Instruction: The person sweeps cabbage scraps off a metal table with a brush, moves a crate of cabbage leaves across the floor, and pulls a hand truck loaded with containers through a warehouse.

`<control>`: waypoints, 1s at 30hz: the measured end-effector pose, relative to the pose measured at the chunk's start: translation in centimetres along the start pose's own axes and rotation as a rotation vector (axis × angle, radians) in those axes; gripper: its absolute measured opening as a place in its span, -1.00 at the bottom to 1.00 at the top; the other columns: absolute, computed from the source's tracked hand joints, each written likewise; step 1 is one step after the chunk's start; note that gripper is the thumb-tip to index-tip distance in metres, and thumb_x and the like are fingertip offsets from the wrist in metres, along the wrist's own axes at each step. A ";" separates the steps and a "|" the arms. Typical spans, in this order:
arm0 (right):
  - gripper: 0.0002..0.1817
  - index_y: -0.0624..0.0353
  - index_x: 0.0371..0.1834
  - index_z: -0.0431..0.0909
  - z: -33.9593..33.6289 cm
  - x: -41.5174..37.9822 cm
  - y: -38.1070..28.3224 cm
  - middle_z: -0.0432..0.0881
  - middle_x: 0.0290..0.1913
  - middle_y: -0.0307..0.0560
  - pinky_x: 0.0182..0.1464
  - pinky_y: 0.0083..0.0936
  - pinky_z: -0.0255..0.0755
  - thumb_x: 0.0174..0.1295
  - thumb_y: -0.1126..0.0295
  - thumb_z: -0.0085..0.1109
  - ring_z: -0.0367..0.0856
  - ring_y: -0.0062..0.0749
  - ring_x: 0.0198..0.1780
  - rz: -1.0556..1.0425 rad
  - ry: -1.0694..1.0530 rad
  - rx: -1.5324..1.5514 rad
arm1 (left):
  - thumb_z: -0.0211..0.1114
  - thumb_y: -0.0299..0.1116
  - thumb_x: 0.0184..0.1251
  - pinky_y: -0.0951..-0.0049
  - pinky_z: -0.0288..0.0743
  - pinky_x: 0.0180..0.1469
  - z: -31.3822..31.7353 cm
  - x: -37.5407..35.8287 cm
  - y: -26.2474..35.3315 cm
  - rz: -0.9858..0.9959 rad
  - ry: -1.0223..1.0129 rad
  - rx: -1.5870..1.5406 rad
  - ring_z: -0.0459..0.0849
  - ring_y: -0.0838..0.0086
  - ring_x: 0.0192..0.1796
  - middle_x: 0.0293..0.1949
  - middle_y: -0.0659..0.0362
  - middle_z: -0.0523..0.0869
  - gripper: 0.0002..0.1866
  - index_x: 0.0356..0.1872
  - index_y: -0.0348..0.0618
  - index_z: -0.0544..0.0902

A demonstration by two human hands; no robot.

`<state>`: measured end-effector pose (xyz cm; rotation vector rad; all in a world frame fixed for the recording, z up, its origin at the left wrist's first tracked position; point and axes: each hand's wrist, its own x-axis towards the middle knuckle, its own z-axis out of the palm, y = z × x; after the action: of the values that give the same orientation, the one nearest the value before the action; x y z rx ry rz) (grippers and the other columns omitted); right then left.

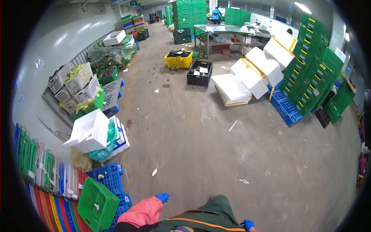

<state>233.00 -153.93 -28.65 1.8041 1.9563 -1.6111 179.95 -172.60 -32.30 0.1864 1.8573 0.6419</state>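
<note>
My left hand (163,197), in a blue glove below a red-and-white checked sleeve, hangs over the bare floor with its fingers loosely stretched and nothing visible in them. At the bottom edge my right hand (248,224), also blue-gloved, is partly cut off; its fingers look slightly apart and hold nothing I can see. Between them is my dark green apron (216,210) with orange trim. Nearest my left hand, though apart from it, a green plastic crate (98,205) leans by a blue pallet (112,178).
Colourful stacked crates (54,172) and white foam boxes (91,129) line the left wall. Ahead lie a black crate (199,73), a yellow crate (179,60) and a metal table (220,29). Foam boxes (234,89) and tall green crates (309,73) stand right. Another person (216,14) is far back.
</note>
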 end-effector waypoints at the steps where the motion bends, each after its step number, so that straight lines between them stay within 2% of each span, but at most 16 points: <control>1: -0.78 0.11 -0.37 0.59 -0.4 2.4 -2.1 0.62 -0.41 0.00 -0.31 -0.26 0.40 0.10 0.23 0.03 0.49 -0.26 -0.42 -0.068 -0.007 -0.042 | 0.07 0.05 0.27 0.35 0.50 -0.16 -0.8 1.7 2.9 0.066 -0.004 0.001 0.61 0.39 -0.25 -0.24 0.09 0.63 -0.43 0.03 -0.31 0.45; 4: -0.76 0.12 -0.21 0.50 -0.4 19.3 3.1 0.65 -0.23 -0.01 -0.22 -0.26 0.49 0.04 0.32 0.07 0.63 -0.11 -0.24 -0.310 -0.321 -0.638 | 0.07 0.05 0.27 0.40 0.48 -0.14 -3.8 10.1 8.3 0.134 0.005 -0.049 0.60 0.40 -0.25 -0.22 0.06 0.62 -0.44 0.03 -0.28 0.46; 7: -0.73 0.10 -0.16 0.50 -2.7 33.3 3.4 0.63 -0.21 0.06 -0.22 -0.26 0.49 0.04 0.32 0.09 0.62 -0.06 -0.23 -0.366 -0.465 -0.811 | 0.05 0.04 0.28 0.39 0.48 -0.19 -7.2 12.3 13.8 0.069 0.149 -0.112 0.60 0.40 -0.29 -0.25 0.05 0.63 -0.48 -0.01 -0.25 0.48; 8: -0.74 0.05 -0.16 0.51 -3.3 37.7 2.2 0.64 -0.21 0.06 -0.28 -0.24 0.50 0.14 0.21 0.01 0.64 -0.06 -0.32 -0.231 -0.412 -0.899 | 0.04 0.03 0.28 0.38 0.48 -0.22 -8.9 14.2 14.2 -0.047 0.173 -0.106 0.61 0.37 -0.31 -0.28 0.04 0.64 -0.50 -0.04 -0.24 0.49; 9: -0.68 0.08 -0.09 0.48 -3.5 39.7 -1.8 0.62 -0.17 0.07 -0.29 -0.25 0.52 0.18 0.16 -0.04 0.65 -0.11 -0.30 -0.061 -0.453 -0.712 | 0.03 0.03 0.28 0.37 0.48 -0.25 -10.0 15.9 12.7 -0.173 0.195 -0.099 0.61 0.34 -0.33 -0.31 0.03 0.64 -0.52 -0.06 -0.23 0.50; 11: -0.57 0.12 0.04 0.41 -6.4 44.3 -14.7 0.60 -0.09 0.09 -0.31 -0.28 0.56 0.26 0.07 -0.12 0.67 -0.20 -0.27 0.275 -0.511 -0.347 | 0.02 0.01 0.28 0.32 0.50 -0.29 -11.6 19.7 8.5 -0.241 0.148 -0.298 0.63 0.28 -0.36 -0.35 0.02 0.65 -0.53 -0.09 -0.23 0.51; 13: -0.54 0.21 -0.02 0.44 -7.2 51.8 -22.3 0.63 -0.17 0.07 -0.38 -0.26 0.54 0.30 0.06 -0.26 0.66 -0.17 -0.41 0.334 -0.502 -0.437 | 0.01 0.01 0.28 0.27 0.51 -0.27 -13.5 17.4 12.0 -0.240 0.043 -0.090 0.64 0.22 -0.32 -0.28 -0.01 0.64 -0.52 -0.07 -0.25 0.51; 15: -0.54 0.29 -0.10 0.46 -7.7 56.0 -35.3 0.65 -0.25 0.03 -0.48 -0.31 0.49 0.28 0.10 -0.27 0.65 -0.21 -0.45 0.440 -0.395 -0.189 | 0.00 0.00 0.28 0.27 0.50 -0.27 -15.2 17.9 14.3 -0.340 0.034 -0.149 0.63 0.24 -0.32 -0.28 0.00 0.65 -0.53 -0.09 -0.23 0.52; 17: -0.54 0.29 -0.22 0.52 -7.4 60.0 -46.7 0.65 -0.47 0.07 -0.57 -0.39 0.45 0.28 0.12 -0.29 0.63 -0.25 -0.55 0.332 -0.352 -0.197 | -0.01 0.00 0.29 0.27 0.49 -0.28 -17.7 20.3 16.1 -0.404 0.054 -0.203 0.63 0.26 -0.33 -0.28 0.01 0.65 -0.55 -0.10 -0.21 0.53; 19: -0.54 0.27 -0.24 0.52 -6.1 66.9 -52.4 0.64 -0.49 0.05 -0.59 -0.40 0.44 0.29 0.10 -0.28 0.63 -0.26 -0.57 0.204 -0.325 -0.210 | -0.02 -0.01 0.29 0.28 0.49 -0.29 -20.9 23.9 18.1 -0.431 0.079 -0.215 0.63 0.27 -0.33 -0.29 0.02 0.65 -0.56 -0.12 -0.19 0.54; 22: -0.56 0.28 -0.18 0.48 -2.8 73.4 -60.7 0.64 -0.26 -0.06 -0.55 -0.38 0.45 0.25 0.10 -0.22 0.65 -0.26 -0.48 0.184 -0.251 -0.070 | -0.03 -0.02 0.29 0.28 0.48 -0.31 -27.4 30.8 21.7 -0.380 0.094 -0.071 0.62 0.30 -0.33 -0.29 0.04 0.65 -0.58 -0.14 -0.16 0.55; 25: -0.54 0.26 -0.16 0.48 1.2 77.4 -64.7 0.64 -0.25 -0.06 -0.56 -0.43 0.44 0.25 0.06 -0.23 0.65 -0.28 -0.47 0.077 -0.482 -0.380 | -0.05 -0.03 0.30 0.28 0.47 -0.32 -37.0 38.9 26.7 -0.039 0.135 0.517 0.62 0.32 -0.34 -0.29 0.06 0.65 -0.60 -0.16 -0.13 0.57; 26: -0.57 0.26 -0.17 0.49 2.2 78.2 -65.4 0.65 -0.27 -0.04 -0.54 -0.41 0.45 0.24 0.09 -0.18 0.65 -0.29 -0.46 0.030 -0.578 -0.403 | -0.05 -0.03 0.30 0.29 0.46 -0.32 -40.0 42.0 29.4 0.016 0.184 0.566 0.62 0.33 -0.34 -0.29 0.07 0.65 -0.60 -0.17 -0.12 0.57; 27: -0.60 0.26 -0.18 0.50 3.1 79.1 -66.2 0.65 -0.30 -0.03 -0.52 -0.39 0.47 0.24 0.12 -0.13 0.65 -0.30 -0.44 -0.020 -0.676 -0.424 | -0.06 -0.04 0.30 0.29 0.46 -0.33 -43.0 44.8 32.4 -0.036 0.224 0.416 0.62 0.34 -0.34 -0.30 0.07 0.65 -0.61 -0.17 -0.11 0.58; 29: -0.66 0.25 -0.18 0.51 4.3 81.7 -67.4 0.65 -0.33 -0.02 -0.49 -0.34 0.48 0.21 0.18 -0.04 0.65 -0.29 -0.41 -0.020 -0.689 -0.524 | 0.10 -0.07 0.25 0.37 0.45 -0.41 -49.1 51.3 40.0 -0.338 0.264 -0.320 0.62 0.41 -0.37 -0.37 0.16 0.65 -0.60 -0.04 -0.14 0.51; 30: -0.68 0.25 -0.19 0.52 4.6 83.4 -69.4 0.65 -0.35 -0.01 -0.46 -0.31 0.49 0.20 0.20 -0.01 0.65 -0.28 -0.41 0.061 -0.652 -0.498 | 0.09 -0.04 0.25 0.40 0.42 -0.44 -51.6 52.2 46.2 -0.292 0.295 -0.311 0.62 0.43 -0.39 -0.38 0.17 0.64 -0.60 -0.07 -0.13 0.52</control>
<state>151.27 -83.05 -38.51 0.9811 1.7445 -1.2987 105.18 -129.25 -38.89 -0.3956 1.9825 0.7716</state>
